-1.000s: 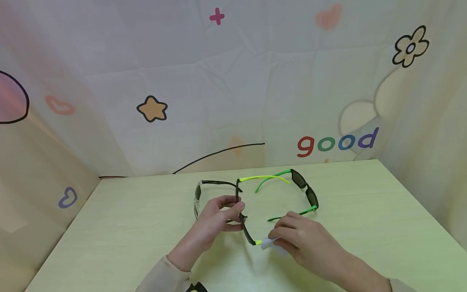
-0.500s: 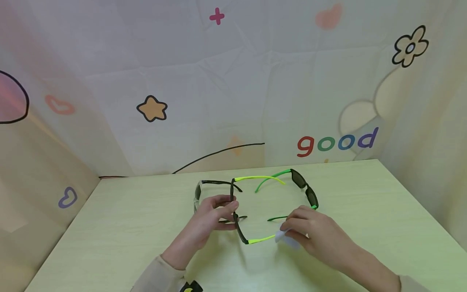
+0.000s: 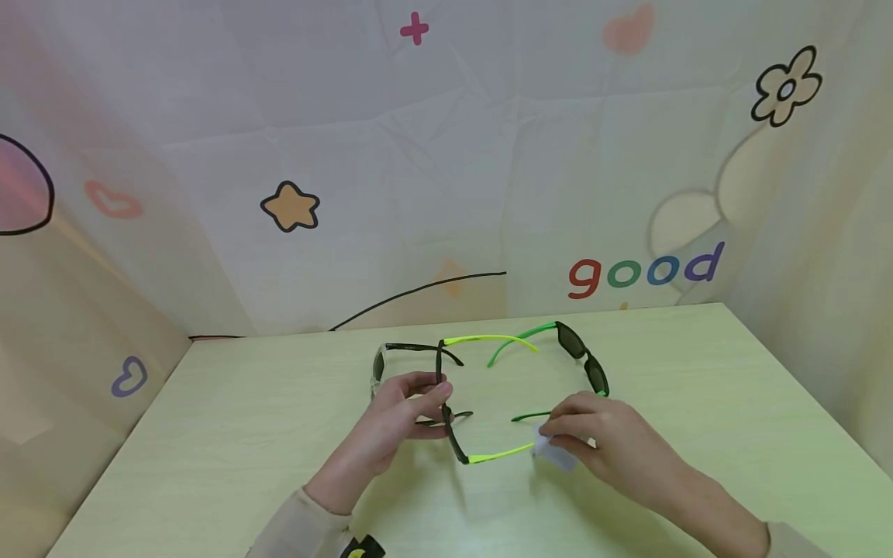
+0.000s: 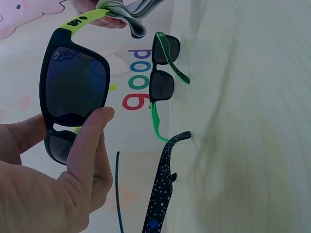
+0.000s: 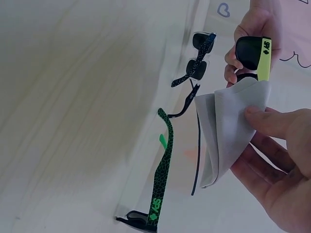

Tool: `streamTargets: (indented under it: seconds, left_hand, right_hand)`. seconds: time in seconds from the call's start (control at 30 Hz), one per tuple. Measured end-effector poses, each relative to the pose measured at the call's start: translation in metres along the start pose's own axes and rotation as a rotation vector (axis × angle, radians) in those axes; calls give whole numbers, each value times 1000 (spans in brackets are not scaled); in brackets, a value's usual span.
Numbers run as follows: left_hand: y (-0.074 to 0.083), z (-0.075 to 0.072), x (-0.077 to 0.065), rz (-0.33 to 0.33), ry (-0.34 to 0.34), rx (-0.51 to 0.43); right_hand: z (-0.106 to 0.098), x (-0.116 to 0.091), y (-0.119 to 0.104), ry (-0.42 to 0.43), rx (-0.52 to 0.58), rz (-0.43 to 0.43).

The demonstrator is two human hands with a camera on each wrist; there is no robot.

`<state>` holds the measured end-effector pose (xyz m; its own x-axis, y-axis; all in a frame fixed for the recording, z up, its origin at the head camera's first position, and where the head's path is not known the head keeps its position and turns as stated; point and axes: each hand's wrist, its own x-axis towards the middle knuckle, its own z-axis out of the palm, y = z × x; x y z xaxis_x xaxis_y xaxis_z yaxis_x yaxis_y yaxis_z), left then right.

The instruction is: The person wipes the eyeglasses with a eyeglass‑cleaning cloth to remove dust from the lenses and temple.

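Note:
Between thumb and fingers, my left hand (image 3: 401, 418) grips black sunglasses (image 4: 77, 82) with yellow-green temples by the front frame near the bridge. They are held above the table with both temples unfolded toward the right. My right hand (image 3: 614, 449) pinches a folded light-grey cloth (image 5: 233, 126) around the tip of the nearer yellow temple (image 3: 498, 455). The cloth hides that tip. Behind the right hand, sunglasses with green temples (image 3: 570, 341) stand on the table. A pair with a clear front and black temples (image 3: 418, 348) lies behind the left hand, which partly covers it.
The pale wooden table (image 3: 230, 434) extends around both hands. A printed curtain (image 3: 391, 170) hangs along its back edge and sides, with the word "good" at right. A black and yellow item (image 3: 364, 547) shows at the left cuff.
The held sunglasses and my left hand have shifted slightly left. My right hand has slid the cloth rightward along the nearer temple toward its tip, baring more yellow.

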<state>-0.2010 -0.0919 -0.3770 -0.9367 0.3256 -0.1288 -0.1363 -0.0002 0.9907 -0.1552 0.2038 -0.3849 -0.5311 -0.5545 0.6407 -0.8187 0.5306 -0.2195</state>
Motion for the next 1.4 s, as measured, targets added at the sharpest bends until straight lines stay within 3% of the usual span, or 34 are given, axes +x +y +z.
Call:
streamTargets:
  seconds: [0.3,1.0,1.4]
  left_hand:
    - [-4,3,1,-3,4,-14]
    - [-9,27,0,0,19,-39]
    - [-10,25,0,-13,-6,-6]
  right_hand:
    - [4,2,-7,-7,-3,-15]
    - [17,13,-30,-79,-2,-74]
    - [19,11,-31,-88,-33,-113]
